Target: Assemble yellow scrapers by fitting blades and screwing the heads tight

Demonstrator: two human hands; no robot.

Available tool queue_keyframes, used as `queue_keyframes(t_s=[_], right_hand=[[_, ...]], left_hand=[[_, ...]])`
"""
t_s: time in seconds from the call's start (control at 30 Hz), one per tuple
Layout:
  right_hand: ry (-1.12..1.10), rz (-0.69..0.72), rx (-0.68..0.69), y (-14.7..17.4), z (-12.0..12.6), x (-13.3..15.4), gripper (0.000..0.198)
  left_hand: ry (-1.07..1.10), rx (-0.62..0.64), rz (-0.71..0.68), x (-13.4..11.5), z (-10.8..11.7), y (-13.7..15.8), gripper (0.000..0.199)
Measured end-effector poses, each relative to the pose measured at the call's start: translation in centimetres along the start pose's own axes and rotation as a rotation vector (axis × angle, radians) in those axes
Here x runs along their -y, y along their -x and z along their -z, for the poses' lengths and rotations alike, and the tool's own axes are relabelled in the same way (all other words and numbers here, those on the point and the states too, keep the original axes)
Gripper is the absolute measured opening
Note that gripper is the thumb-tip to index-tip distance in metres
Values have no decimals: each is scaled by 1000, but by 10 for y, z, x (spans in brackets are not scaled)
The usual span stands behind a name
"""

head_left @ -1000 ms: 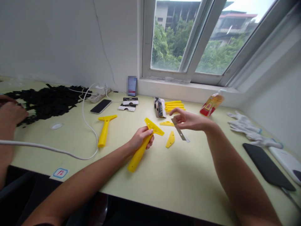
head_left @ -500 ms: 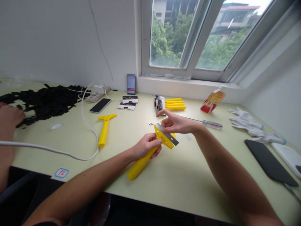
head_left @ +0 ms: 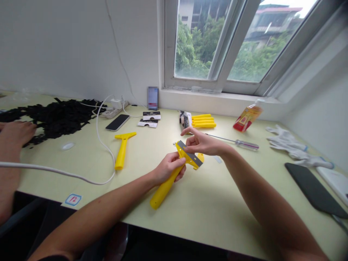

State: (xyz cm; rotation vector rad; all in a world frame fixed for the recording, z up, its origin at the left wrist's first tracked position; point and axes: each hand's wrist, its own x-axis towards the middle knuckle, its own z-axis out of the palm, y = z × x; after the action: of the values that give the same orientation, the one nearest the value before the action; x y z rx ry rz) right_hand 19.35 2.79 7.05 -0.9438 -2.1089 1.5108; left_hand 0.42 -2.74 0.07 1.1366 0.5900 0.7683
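Note:
My left hand [head_left: 169, 167] is wrapped round the neck of a yellow scraper [head_left: 163, 192], its handle slanting down toward the table's front edge. Across the scraper's head lies a flat grey blade [head_left: 193, 156] with slots in it. My right hand [head_left: 202, 142] pinches the blade between thumb and fingers, against the yellow head. Beyond the head lie small metal screws [head_left: 174, 143], partly hidden. A yellow piece [head_left: 201, 157] shows behind the blade, mostly covered by it.
Left of me lie another yellow scraper [head_left: 121, 152], a white cable [head_left: 99, 145], a phone [head_left: 117, 122] and a heap of black pieces [head_left: 62, 117] with another person's hand [head_left: 20, 132]. Behind are several yellow handles [head_left: 203, 121]; rightward, a screwdriver [head_left: 247, 145], bottle [head_left: 247, 116] and gloves [head_left: 288, 145].
The blade has shifted up and left, from overhanging the scraper's head to lying along it. The other person's hand at the left has moved a little rightward.

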Motion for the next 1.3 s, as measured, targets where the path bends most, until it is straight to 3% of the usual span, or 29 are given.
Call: queue_keyframes(t_s=[0.77,1.3], right_hand=[[264,58,-192,-8,-12,-8,36],[227,44,-152,-10,-8,-14,47]], left_hand=[[-9,-139,-4,0,3,-3,30],[21,-128,51,3,8,-5,27]])
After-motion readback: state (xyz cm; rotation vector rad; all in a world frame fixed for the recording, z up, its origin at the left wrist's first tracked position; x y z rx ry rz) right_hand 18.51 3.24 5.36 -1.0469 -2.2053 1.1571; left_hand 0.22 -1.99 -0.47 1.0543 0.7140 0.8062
